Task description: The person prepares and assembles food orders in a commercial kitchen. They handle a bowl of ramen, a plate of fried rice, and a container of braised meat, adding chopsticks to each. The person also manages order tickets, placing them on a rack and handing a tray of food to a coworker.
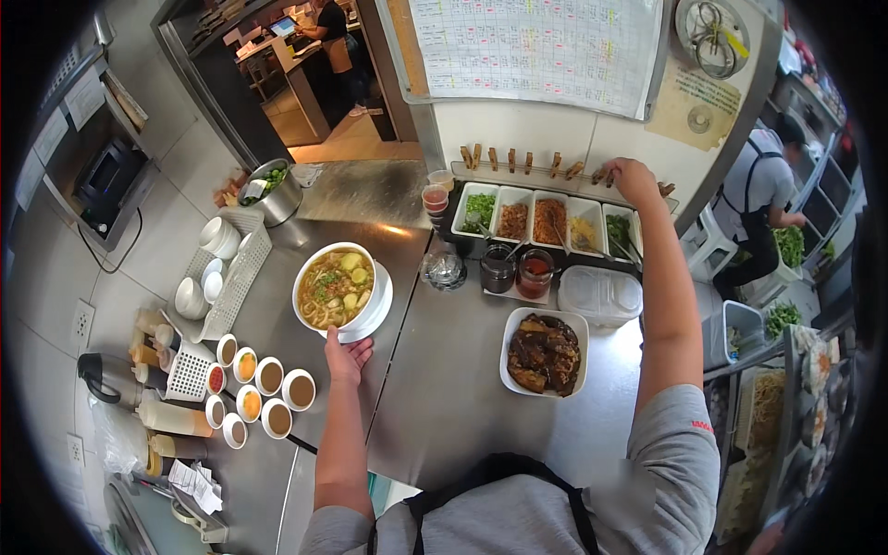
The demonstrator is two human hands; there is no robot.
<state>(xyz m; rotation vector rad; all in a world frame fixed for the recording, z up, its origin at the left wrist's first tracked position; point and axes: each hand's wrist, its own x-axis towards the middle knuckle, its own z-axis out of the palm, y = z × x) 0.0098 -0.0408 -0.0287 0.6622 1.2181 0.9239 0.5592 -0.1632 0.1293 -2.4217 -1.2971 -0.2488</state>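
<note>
A white bowl of noodle soup (335,287) with yellow chunks and green garnish sits off-centre on a white saucer (380,313). My left hand (347,358) grips their near edge, its thumb against the bowl and its fingers by the saucer's underside. Far out to the right, my right hand (635,181) reaches up to a row of wooden clothespins (528,163) along a clear strip on the wall. Its fingers are closed on a clothespin (606,173) near the right end of that row.
Topping tubs (549,222) line the wall below the clothespins, with two sauce jars (535,274) before them. A square bowl of dark braised food (544,353) stands on the steel counter (435,398). Small sauce cups (269,376) cluster left. A co-worker (758,194) bends at far right.
</note>
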